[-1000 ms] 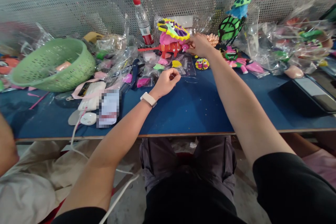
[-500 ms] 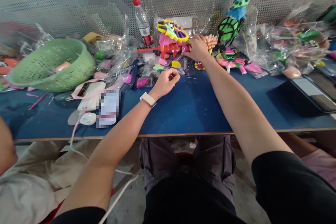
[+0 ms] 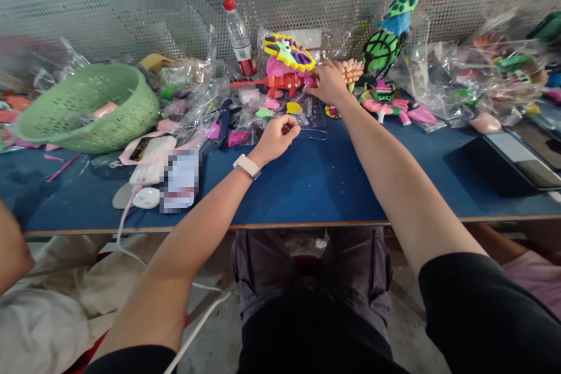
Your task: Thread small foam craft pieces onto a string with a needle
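My left hand (image 3: 279,138) is closed in a pinch above the blue table, and a thin wire (image 3: 318,133) runs out to the right from its fingertips. Farther back, my right hand (image 3: 328,83) reaches in with bent fingers. Its fingertips are closed at a small magenta clay piece (image 3: 309,82), partly hidden by them, beside a red striped clay animal (image 3: 284,83). Over that animal stands a pink clay figure with a yellow-edged purple frill (image 3: 293,55). A peach spiky clay piece (image 3: 352,70) sits just right of my right hand. Small bags of coloured clay (image 3: 265,112) lie behind my left hand.
A green basket (image 3: 144,93) stands at left, near a phone (image 3: 180,181) and a white cable. A red-capped bottle (image 3: 240,41) leans at the back. Green and blue clay figures (image 3: 383,49), plastic bags (image 3: 477,64) and a dark phone stand (image 3: 499,163) are at right. People sit on both sides.
Both hands stay in nearly the same places. The view has shifted very slightly; nothing is visibly taken up or let go.
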A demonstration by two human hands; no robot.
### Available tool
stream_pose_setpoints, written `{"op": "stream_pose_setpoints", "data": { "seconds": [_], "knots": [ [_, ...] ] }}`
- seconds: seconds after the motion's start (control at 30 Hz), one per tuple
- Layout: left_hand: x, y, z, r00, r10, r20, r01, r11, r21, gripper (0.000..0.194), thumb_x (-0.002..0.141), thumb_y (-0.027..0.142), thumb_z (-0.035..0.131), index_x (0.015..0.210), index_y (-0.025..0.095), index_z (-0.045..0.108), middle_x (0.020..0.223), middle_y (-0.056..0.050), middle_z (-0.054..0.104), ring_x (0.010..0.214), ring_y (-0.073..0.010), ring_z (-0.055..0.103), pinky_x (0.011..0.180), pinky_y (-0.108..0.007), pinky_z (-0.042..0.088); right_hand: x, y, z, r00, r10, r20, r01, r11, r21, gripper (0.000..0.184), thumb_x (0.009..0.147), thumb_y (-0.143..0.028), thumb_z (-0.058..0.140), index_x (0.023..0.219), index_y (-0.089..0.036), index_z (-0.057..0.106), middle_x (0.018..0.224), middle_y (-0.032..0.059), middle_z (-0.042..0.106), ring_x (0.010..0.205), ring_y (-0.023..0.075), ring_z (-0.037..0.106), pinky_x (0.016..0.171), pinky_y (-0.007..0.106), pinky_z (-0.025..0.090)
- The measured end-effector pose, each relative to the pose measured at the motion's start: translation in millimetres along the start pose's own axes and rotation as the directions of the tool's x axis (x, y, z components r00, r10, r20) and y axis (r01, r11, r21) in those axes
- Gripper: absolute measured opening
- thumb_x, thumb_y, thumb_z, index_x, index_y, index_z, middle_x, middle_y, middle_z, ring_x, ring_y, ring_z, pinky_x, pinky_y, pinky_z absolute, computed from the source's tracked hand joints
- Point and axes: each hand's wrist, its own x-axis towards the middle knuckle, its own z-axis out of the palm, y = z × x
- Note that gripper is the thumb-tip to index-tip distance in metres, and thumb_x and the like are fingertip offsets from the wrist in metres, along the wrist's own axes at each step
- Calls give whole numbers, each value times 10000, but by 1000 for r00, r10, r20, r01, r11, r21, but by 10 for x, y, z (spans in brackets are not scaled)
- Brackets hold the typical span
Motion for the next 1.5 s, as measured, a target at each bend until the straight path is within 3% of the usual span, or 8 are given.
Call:
{"op": "stream_pose_setpoints", "data": {
  "seconds": [0.17,0.37,0.47,0.6,0.9,1.03,1.2,1.5],
  "knots": [
    [0,-9,-2,1000,-14,-10,15,1000,17,201,1047,218,654,869,218,560,750,22,599,616,-106,575,636,-234,531,-42,-30,-215,995,16,99,-16,1000,0,447,928,-317,970,1209,-61,735,1334,263,778,1403,435,619,1249,615,458],
    [26,-21,1,998,56,-20,-54,994,98,192,1043,237,655,869,218,577,805,-13,657,772,-159,660,753,-282,577,-458,-129,-582,999,-12,-47,21,978,209,362,939,-454,932,1159,-217,770,1198,159,822,1236,397,740,1167,661,568],
    [45,-31,-16,996,85,-23,-81,989,126,192,1048,266,665,879,221,585,814,-24,679,799,-180,684,791,-311,605,-845,-352,-706,985,-41,165,-35,901,432,391,911,-543,926,1138,-251,800,1024,96,840,1001,311,790,986,539,671],
    [66,-48,-26,992,120,-38,-114,984,138,207,1040,301,708,880,219,606,817,-28,690,824,-187,691,822,-319,616,-1229,-606,-763,894,-114,434,-203,760,617,447,867,-658,918,1038,-256,822,870,55,823,793,231,754,791,415,675],
    [42,4,2,994,103,26,-105,988,113,149,1019,297,731,928,195,670,908,-53,747,846,-176,693,815,-308,610,-1273,-608,-813,943,-113,313,-87,825,558,430,977,-654,813,891,-233,795,688,-13,617,638,137,450,580,306,383],
    [32,52,10,993,95,72,-99,994,53,172,1015,297,762,894,201,687,833,-39,712,804,-176,685,759,-299,590,-1311,-636,-789,963,-78,257,-89,810,579,482,902,-735,868,854,-264,778,650,-30,539,633,152,449,608,326,450],
    [38,81,32,998,7,56,-1,996,-93,221,1049,325,776,886,205,686,800,-37,678,670,-145,625,630,-289,538,-1312,-791,-685,980,138,143,-198,685,701,609,785,-864,899,796,-296,678,756,8,646,767,212,646,754,393,629],
    [23,98,66,999,38,0,-37,996,-77,205,1019,337,790,905,193,697,876,-56,722,756,-159,659,720,-309,581,-1305,-911,-458,906,318,280,-399,422,814,624,838,-862,876,947,-315,595,795,-23,646,810,202,763,788,376,724]
  ]
}}
